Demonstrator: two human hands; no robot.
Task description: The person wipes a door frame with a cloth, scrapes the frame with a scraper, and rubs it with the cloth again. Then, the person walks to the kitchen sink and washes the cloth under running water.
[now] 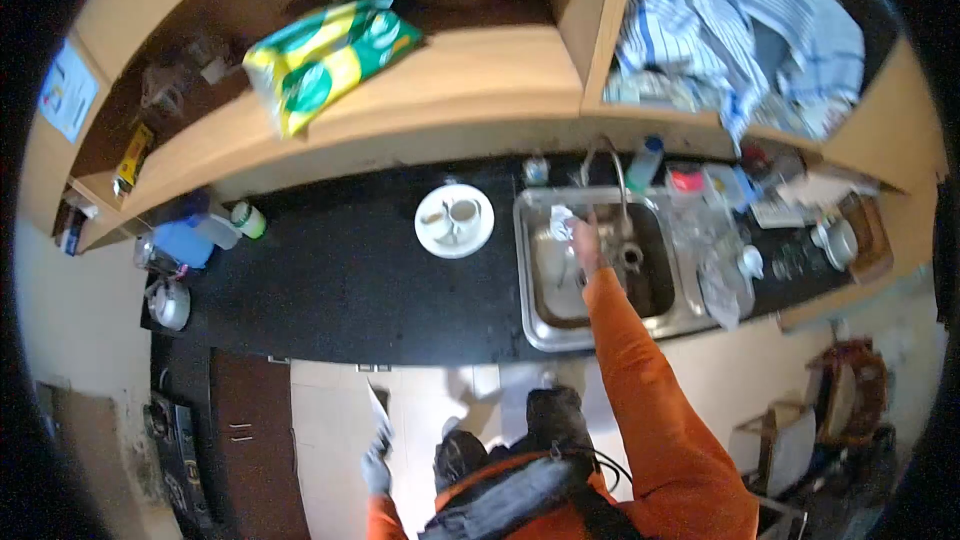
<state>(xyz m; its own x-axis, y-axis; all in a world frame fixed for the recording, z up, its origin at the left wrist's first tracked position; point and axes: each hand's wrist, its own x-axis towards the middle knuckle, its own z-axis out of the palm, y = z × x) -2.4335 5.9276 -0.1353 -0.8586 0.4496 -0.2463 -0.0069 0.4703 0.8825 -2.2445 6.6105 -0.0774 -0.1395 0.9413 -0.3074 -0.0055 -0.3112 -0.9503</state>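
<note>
My right hand (588, 240) reaches over the steel sink (532, 325), its fingers closed at a crumpled white piece (562, 224), cloth or paper; I cannot tell which. Just right of that hand the curved tap (621, 180) comes down, and a drain (631, 257) shows in the sink floor. Low at my left side, away from the counter, my left hand (377, 470) is closed round a knife (379, 408), its pale pointed blade directed up towards the counter. A white plate (455, 248) with a white cup (463, 211) on it stands on the black counter, left of the sink.
Green-yellow packet (335, 60) juts from the shelf above the counter. Striped towels (690, 20) fill the right cubby. Clear plastic items (715, 250), a blue-capped bottle (646, 162) and a mug (835, 243) crowd the sink's right. A kettle (169, 304) stands far left.
</note>
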